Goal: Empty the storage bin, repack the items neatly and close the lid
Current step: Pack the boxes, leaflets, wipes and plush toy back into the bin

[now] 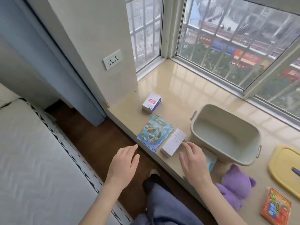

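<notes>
Indoors: glossy beige sill (178, 88) under barred window (227, 46); wood floor (90, 143), bed (32, 159) at left. Upright on sill, right of centre: bin (227, 127), mouth up, long axis along sill, handle at each end. Yellow lid (282, 166) flat near its right end. Left hand (123, 163) straight-fingered above floor, holding nothing; right hand (194, 161) relaxed too, fingertips at white box (173, 142). Print on booklets (152, 132) illegible.

Before you, glossy beige window ledge (178, 82), barred corner windows (227, 46) admitting daylight, white wall socket (112, 61) to your left, blue curtain (61, 65) (reaching the floor), dark wood floor (90, 140), quilted white mattress (32, 151).
</notes>
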{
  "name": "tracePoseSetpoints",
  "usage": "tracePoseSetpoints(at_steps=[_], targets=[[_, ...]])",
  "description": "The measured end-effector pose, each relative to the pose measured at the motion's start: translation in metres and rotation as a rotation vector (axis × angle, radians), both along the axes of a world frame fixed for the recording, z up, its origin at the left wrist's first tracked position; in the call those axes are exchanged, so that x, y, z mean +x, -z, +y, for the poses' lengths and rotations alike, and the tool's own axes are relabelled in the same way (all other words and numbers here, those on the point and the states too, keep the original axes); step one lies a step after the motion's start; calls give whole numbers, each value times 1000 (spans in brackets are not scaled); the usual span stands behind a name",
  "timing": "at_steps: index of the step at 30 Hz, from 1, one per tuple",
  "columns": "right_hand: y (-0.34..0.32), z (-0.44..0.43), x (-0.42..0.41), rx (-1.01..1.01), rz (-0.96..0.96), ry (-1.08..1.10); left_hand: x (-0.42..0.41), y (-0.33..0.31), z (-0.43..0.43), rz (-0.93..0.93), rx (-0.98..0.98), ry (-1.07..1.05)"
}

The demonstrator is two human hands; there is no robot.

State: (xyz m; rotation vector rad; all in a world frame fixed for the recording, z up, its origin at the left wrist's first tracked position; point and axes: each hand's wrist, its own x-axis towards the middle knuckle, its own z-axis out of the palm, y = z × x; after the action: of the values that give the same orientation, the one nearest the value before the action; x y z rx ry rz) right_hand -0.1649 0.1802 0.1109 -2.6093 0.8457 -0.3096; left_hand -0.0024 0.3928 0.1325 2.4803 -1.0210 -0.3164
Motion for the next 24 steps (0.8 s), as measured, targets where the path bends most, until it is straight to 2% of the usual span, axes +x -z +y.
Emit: tracePoseSetpoints(at_steps=[4,12,19,24], targets=[[6,-17,41,18,19,2,31,1,-16,24,49,15],[-10,-51,102,9,-52,128,113,-17,-86,-58,53,232],[-2,-49,131,-5,-26,327,174,-3,-136,-44,49,509],[8,-12,145,-8,38,534,215,15,-150,-6,65,756]])
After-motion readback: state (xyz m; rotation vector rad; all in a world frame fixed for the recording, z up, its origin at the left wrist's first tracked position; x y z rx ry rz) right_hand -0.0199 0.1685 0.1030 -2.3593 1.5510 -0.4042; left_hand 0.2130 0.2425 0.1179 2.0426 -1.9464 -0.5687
